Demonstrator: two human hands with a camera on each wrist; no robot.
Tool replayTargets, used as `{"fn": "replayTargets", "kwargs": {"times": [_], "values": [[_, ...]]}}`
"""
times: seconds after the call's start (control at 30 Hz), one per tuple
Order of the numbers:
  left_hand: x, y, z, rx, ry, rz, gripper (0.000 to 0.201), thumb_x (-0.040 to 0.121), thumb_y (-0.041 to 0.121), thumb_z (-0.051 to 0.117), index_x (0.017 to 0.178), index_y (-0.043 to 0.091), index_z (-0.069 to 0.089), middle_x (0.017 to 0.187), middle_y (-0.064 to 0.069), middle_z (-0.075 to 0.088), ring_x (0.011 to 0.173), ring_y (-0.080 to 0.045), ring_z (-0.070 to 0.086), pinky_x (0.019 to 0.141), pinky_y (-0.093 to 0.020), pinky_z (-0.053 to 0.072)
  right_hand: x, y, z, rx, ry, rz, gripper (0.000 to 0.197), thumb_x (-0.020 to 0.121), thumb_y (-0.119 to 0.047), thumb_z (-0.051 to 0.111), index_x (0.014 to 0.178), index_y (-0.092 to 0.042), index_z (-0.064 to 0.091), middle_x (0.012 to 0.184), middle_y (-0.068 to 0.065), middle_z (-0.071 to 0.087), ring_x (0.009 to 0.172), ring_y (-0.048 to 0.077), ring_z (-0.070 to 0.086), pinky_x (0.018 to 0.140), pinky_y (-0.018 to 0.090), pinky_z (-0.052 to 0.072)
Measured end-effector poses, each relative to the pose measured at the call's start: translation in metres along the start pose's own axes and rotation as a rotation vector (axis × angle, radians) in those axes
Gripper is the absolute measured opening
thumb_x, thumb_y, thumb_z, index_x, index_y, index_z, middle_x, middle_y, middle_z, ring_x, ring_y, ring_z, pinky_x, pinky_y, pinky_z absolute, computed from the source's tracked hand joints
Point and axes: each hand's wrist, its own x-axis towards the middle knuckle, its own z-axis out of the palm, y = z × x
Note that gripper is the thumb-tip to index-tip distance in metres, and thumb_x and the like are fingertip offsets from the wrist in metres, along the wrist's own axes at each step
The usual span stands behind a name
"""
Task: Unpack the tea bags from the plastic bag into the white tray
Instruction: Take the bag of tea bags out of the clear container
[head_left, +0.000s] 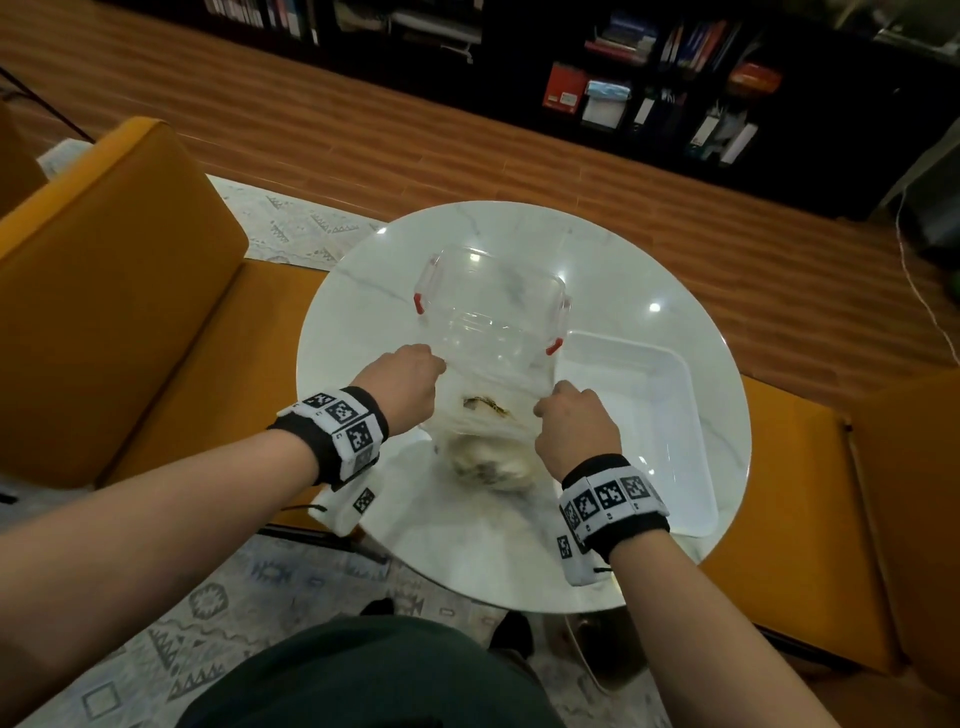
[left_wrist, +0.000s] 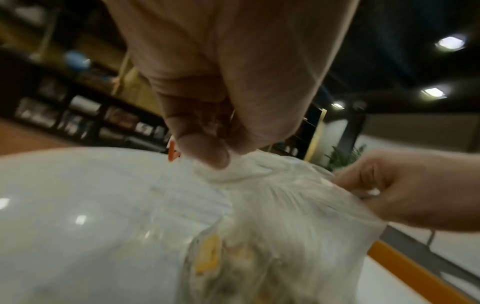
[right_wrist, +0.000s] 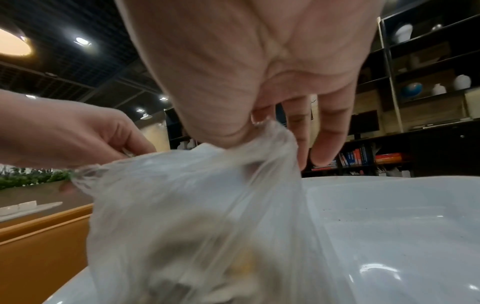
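The person stands over the round white bench (head_left: 675, 291) with both hands on the clear plastic bag (head_left: 488, 431), which sits near the middle of the bench, just left of the white tray (head_left: 670, 410). The left hand (head_left: 402, 387) pinches the bag's top edge on one side, thumb pressed against curled fingers; the right hand (head_left: 574, 423) pinches the opposite edge, its outer fingers (right_wrist: 330, 133) loosely extended. The tea bags (head_left: 491, 462) lie bunched at the bottom of the bag, blurred. A clear box with red clips (head_left: 488, 301) stands just behind the bag.
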Motion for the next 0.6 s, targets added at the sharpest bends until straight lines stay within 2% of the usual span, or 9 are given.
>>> {"fn": "replayTargets", "kwargs": {"times": [0.07, 0.13, 0.17, 0.27, 0.3, 0.37, 0.47, 0.53, 0.6], "values": [[0.002, -0.001, 0.002, -0.134, -0.009, -0.079, 0.044, 0.097, 0.006, 0.041, 0.137, 0.01, 0.061, 0.133, -0.013, 0.06, 0.12, -0.034, 0.057, 0.099, -0.041, 0.049, 0.005, 0.001, -0.002, 0.073, -0.025, -0.019, 0.044, 0.094, 0.004, 0.045, 0.124, -0.021, 0.066, 0.125, 0.001, 0.063, 0.112, 0.026, 0.058, 0.091, 0.037, 0.051], [0.0, -0.001, 0.002, -0.27, -0.017, -0.133, 0.048, 0.098, 0.007, 0.042, 0.143, 0.011, 0.056, 0.143, -0.013, 0.057, 0.131, -0.033, 0.052, 0.108, -0.04, 0.045, 0.006, 0.0, -0.004, 0.322, -0.056, 0.014, 0.048, 0.091, 0.008, 0.041, 0.117, -0.026, 0.063, 0.112, -0.002, 0.069, 0.106, 0.024, 0.061, 0.09, 0.036, 0.051], [0.0, 0.0, 0.002, -0.331, -0.002, -0.146, 0.048, 0.098, 0.008, 0.042, 0.143, 0.01, 0.056, 0.144, -0.013, 0.057, 0.132, -0.033, 0.052, 0.109, -0.04, 0.044, 0.007, -0.001, -0.003, 0.479, -0.062, 0.041, 0.048, 0.089, 0.01, 0.038, 0.11, -0.027, 0.06, 0.105, -0.002, 0.07, 0.101, 0.023, 0.061, 0.084, 0.034, 0.052], [0.001, -0.002, 0.001, -0.504, 0.168, -0.144, 0.041, 0.099, 0.008, 0.046, 0.137, 0.014, 0.063, 0.122, -0.008, 0.065, 0.115, -0.027, 0.06, 0.098, -0.029, 0.045, 0.017, -0.004, 0.001, 0.758, -0.017, 0.069, 0.036, 0.094, 0.006, 0.036, 0.097, -0.024, 0.054, 0.096, -0.001, 0.062, 0.088, 0.02, 0.056, 0.063, 0.023, 0.041], [0.001, -0.002, -0.001, -0.553, 0.229, -0.13, 0.04, 0.098, 0.006, 0.047, 0.133, 0.016, 0.066, 0.11, -0.004, 0.064, 0.105, -0.023, 0.06, 0.091, -0.022, 0.042, 0.02, -0.005, 0.002, 0.819, 0.007, 0.088, 0.035, 0.094, 0.005, 0.036, 0.092, -0.025, 0.053, 0.095, -0.003, 0.06, 0.086, 0.019, 0.054, 0.062, 0.024, 0.038], [0.0, 0.001, -0.008, -0.626, 0.268, -0.098, 0.042, 0.095, 0.002, 0.048, 0.122, 0.021, 0.073, 0.095, 0.003, 0.06, 0.092, -0.017, 0.059, 0.084, -0.019, 0.041, 0.024, -0.008, 0.003, 0.915, 0.032, 0.141, 0.035, 0.092, 0.005, 0.038, 0.088, -0.026, 0.053, 0.094, -0.006, 0.057, 0.085, 0.019, 0.052, 0.065, 0.026, 0.037], [-0.001, 0.008, -0.016, -0.759, 0.173, -0.131, 0.038, 0.091, 0.005, 0.049, 0.101, 0.025, 0.08, 0.093, 0.006, 0.061, 0.088, -0.016, 0.061, 0.081, -0.027, 0.048, 0.026, -0.008, 0.001, 0.917, -0.043, 0.192, 0.018, 0.094, -0.01, 0.043, 0.093, -0.022, 0.056, 0.095, -0.004, 0.059, 0.089, 0.019, 0.054, 0.066, 0.029, 0.036], [0.001, 0.011, -0.017, -0.788, 0.091, -0.172, 0.022, 0.092, 0.016, 0.057, 0.095, 0.022, 0.078, 0.093, 0.0, 0.064, 0.089, -0.017, 0.061, 0.076, -0.031, 0.048, 0.026, -0.006, 0.0, 0.837, -0.106, 0.163, 0.008, 0.094, -0.022, 0.053, 0.102, -0.02, 0.055, 0.103, -0.004, 0.058, 0.095, 0.019, 0.054, 0.071, 0.029, 0.038], [0.003, 0.01, -0.012, -0.653, 0.021, -0.165, 0.014, 0.091, 0.033, 0.067, 0.092, 0.02, 0.074, 0.091, -0.002, 0.063, 0.084, -0.013, 0.058, 0.068, -0.029, 0.045, 0.027, -0.002, 0.005, 0.621, -0.149, 0.084, 0.027, 0.09, -0.023, 0.063, 0.114, -0.019, 0.052, 0.116, -0.002, 0.05, 0.099, 0.018, 0.052, 0.081, 0.029, 0.04]]}}
